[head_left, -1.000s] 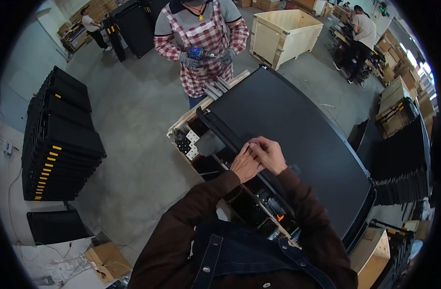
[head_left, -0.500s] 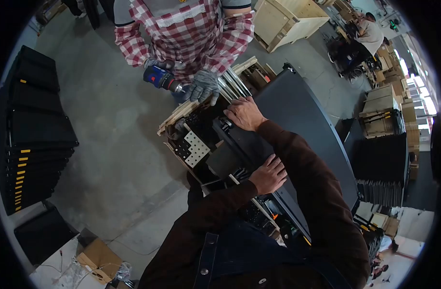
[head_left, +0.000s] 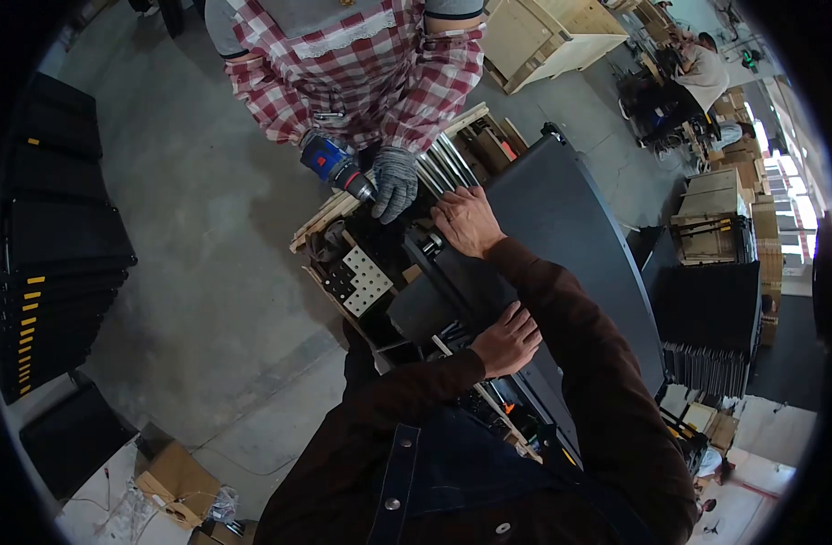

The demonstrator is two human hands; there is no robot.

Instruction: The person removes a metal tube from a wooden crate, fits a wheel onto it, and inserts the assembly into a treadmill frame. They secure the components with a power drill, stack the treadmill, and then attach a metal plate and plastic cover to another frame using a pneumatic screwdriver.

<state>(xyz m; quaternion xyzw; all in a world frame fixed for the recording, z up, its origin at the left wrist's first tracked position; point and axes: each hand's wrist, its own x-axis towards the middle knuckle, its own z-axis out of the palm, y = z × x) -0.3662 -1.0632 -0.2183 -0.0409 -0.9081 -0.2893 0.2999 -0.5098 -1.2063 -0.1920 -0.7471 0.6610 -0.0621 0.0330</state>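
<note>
A large, smooth black panel (head_left: 561,204) with a dark frame rail (head_left: 448,289) along its near side lies in front of me. My right hand (head_left: 468,221) curls its fingers over the panel's far left corner, beside a round metal fitting (head_left: 431,243). Lower down, my left hand (head_left: 509,343) lies on the rail side with fingers stretched out. Facing me, a co-worker in a checked apron holds a blue cordless drill (head_left: 330,165). The co-worker's other gloved hand (head_left: 395,186) is at the drill's tip, close to the panel's end.
Under the panel stands a wooden crate (head_left: 321,221) holding a white perforated piece (head_left: 365,282) and metal tubes (head_left: 448,163). Stacked black panels (head_left: 66,227) stand left, more (head_left: 711,309) right. A large wooden crate (head_left: 561,41) is behind. Cardboard (head_left: 180,481) lies lower left.
The co-worker's drill and gloved hand have moved right and downward, nearer the panel's end. My hands keep their places on the panel; the view has shifted slightly.
</note>
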